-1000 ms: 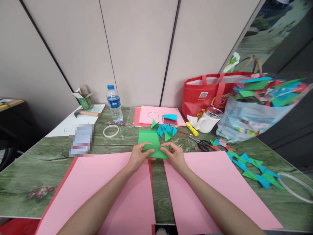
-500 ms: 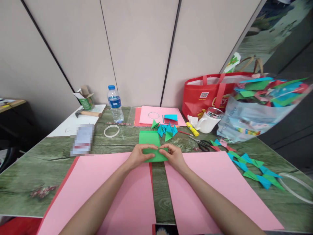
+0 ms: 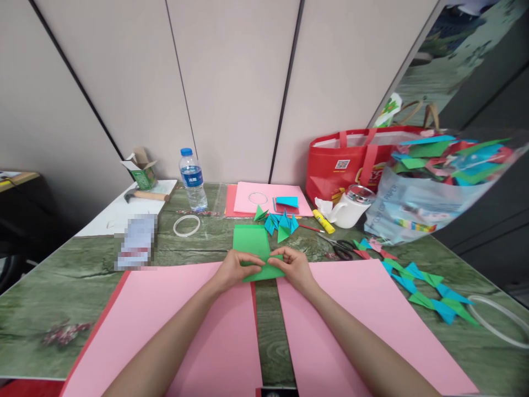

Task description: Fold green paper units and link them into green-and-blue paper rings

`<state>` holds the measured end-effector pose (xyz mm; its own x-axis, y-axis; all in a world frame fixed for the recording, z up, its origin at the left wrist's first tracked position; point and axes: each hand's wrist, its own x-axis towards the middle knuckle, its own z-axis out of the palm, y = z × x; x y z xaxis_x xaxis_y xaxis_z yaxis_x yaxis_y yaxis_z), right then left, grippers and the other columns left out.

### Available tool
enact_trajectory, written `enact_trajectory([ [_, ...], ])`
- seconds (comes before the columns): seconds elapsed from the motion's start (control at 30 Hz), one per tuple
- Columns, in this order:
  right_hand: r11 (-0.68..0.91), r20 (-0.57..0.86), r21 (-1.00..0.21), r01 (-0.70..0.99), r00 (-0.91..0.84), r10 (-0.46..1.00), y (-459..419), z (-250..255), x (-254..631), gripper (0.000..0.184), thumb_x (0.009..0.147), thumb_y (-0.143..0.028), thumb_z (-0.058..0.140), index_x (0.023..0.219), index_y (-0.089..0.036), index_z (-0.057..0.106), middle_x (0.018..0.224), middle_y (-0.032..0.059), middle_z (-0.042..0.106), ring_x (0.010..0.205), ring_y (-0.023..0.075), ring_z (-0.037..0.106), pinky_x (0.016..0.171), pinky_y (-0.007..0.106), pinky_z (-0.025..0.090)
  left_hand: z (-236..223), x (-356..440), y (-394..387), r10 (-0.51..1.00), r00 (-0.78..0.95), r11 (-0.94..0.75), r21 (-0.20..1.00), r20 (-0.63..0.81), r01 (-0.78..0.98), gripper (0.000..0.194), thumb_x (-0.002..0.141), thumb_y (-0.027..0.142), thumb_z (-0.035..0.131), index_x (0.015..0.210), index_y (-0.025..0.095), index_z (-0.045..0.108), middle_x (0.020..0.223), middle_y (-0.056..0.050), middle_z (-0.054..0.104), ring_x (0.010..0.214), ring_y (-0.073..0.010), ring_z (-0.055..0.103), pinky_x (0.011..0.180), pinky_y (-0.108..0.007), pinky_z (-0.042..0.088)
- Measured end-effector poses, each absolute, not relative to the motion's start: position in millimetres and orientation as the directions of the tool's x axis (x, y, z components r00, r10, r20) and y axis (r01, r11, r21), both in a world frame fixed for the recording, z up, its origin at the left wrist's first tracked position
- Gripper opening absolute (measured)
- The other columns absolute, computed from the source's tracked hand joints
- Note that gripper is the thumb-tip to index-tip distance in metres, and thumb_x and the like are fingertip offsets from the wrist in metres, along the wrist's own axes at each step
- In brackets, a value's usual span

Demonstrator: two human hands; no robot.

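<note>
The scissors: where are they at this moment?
The black-handled scissors lie on the table, right of centre in the head view, past the right hand, below the yellow glue stick and near the folded paper chain.

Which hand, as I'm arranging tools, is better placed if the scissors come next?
Probably the right hand: the scissors lie to its right, farther from the left hand. Both hands hold green paper.

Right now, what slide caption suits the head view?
Left hand and right hand hold green paper, with folded blue and green pieces beyond.
</note>
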<state>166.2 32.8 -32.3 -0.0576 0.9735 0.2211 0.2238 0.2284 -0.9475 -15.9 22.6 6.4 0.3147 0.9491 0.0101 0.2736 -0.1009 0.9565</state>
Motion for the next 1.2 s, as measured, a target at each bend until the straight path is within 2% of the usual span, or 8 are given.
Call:
enact_trajectory([
  [0.13, 0.211, 0.199, -0.955, 0.209, -0.079, 0.977, 34.8, -30.4, 167.2, 0.025, 0.065, -0.04, 0.066, 0.072, -0.017, 0.063, 0.044, -0.0079, 0.032, 0.043, 0.0062, 0.025, 0.039, 0.02, 0.021, 5.6, -12.9, 21.5, 0.964, 0.267, -0.071, 0.967, 0.003, 0.243, 0.015, 0.06, 0.026, 0.069, 0.073, 0.02, 0.074, 0.08, -0.005, 0.072, 0.087, -0.0249, 0.063, 0.082, -0.033, 0.045],
  [0.2, 0.159, 0.144, -0.979, 0.13, -0.112, 0.983, 34.0, -27.0, 166.6, 0.03, 0.065, -0.04, 0.066, 0.084, -0.017, 0.061, 0.049, -0.0069, 0.042, 0.043, 0.007, 0.035, 0.04, 0.019, 0.028, 5.8, -11.9, 21.2, 0.974, 0.226, -0.072, 0.971, 0.02, 0.226, 0.015, 0.059, 0.026, 0.07, 0.072, 0.02, 0.074, 0.081, -0.005, 0.072, 0.09, -0.0258, 0.062, 0.084, -0.034, 0.045],
  [0.3, -0.003, 0.011, -0.998, -0.067, -0.198, 0.98, 28.7, -21.0, 162.4, 0.056, 0.056, -0.036, 0.074, 0.105, -0.022, 0.05, 0.07, -0.0031, 0.06, 0.055, 0.0126, 0.055, 0.048, 0.024, 0.045, 6.7, -11.0, 20.6, 0.987, 0.15, -0.082, 0.973, 0.05, 0.214, 0.015, 0.061, 0.025, 0.069, 0.074, 0.02, 0.074, 0.085, -0.006, 0.071, 0.095, -0.0265, 0.061, 0.088, -0.036, 0.043],
  [0.4, -0.112, -0.072, -0.984, -0.137, -0.267, 0.961, 21.8, -17.9, 155.3, 0.058, 0.05, -0.032, 0.078, 0.1, -0.021, 0.049, 0.075, -0.0011, 0.064, 0.057, 0.0167, 0.061, 0.054, 0.031, 0.052, 6.6, -10.0, 19.5, 0.991, 0.108, -0.103, 0.975, 0.083, 0.198, 0.014, 0.062, 0.024, 0.068, 0.074, 0.02, 0.074, 0.085, -0.006, 0.071, 0.095, -0.0266, 0.061, 0.09, -0.038, 0.042],
  [0.6, -0.111, -0.071, -0.982, -0.151, -0.245, 0.967, 20.1, -22.2, 149.5, 0.043, 0.05, -0.032, 0.078, 0.084, -0.019, 0.055, 0.063, -0.0017, 0.064, 0.051, 0.0168, 0.06, 0.053, 0.032, 0.052, 6.4, -8.2, 17.7, 0.991, 0.092, -0.115, 0.982, 0.102, 0.152, 0.013, 0.062, 0.023, 0.068, 0.073, 0.021, 0.074, 0.082, -0.005, 0.072, 0.095, -0.0264, 0.061, 0.091, -0.04, 0.042],
  [0.8, -0.068, -0.052, -0.995, -0.067, -0.222, 0.974, 24.6, -25.4, 151.6, 0.032, 0.049, -0.032, 0.079, 0.07, -0.017, 0.061, 0.055, -0.0001, 0.065, 0.048, 0.0162, 0.059, 0.049, 0.028, 0.048, 6.9, -10.2, 19.2, 0.992, 0.094, -0.1, 0.982, 0.086, 0.163, 0.015, 0.061, 0.023, 0.069, 0.075, 0.02, 0.074, 0.084, -0.006, 0.072, 0.092, -0.0262, 0.062, 0.089, -0.04, 0.044],
  [0.97, -0.161, -0.124, -0.977, -0.141, -0.236, 0.964, 28.0, -27.7, 153.3, 0.036, 0.05, -0.033, 0.079, 0.076, -0.016, 0.062, 0.061, 0.002, 0.068, 0.055, 0.018, 0.063, 0.054, 0.03, 0.051, 6.1, -13.8, 22.8, 0.994, 0.072, -0.094, 0.978, 0.082, 0.186, 0.016, 0.062, 0.021, 0.068, 0.076, 0.02, 0.073, 0.086, -0.006, 0.071, 0.094, -0.0263, 0.061, 0.09, -0.04, 0.043],
  [1.2, -0.168, -0.108, -0.956, -0.24, -0.245, 0.963, 32.7, -32.0, 157.9, 0.031, 0.053, -0.028, 0.078, 0.075, -0.015, 0.061, 0.062, -0.0001, 0.066, 0.055, 0.0119, 0.061, 0.058, 0.026, 0.051, 7.2, -18.1, 25.6, 0.997, 0.053, -0.073, 0.978, 0.064, 0.194, 0.018, 0.063, 0.023, 0.069, 0.079, 0.019, 0.073, 0.091, -0.008, 0.07, 0.097, -0.0257, 0.061, 0.09, -0.036, 0.043],
])
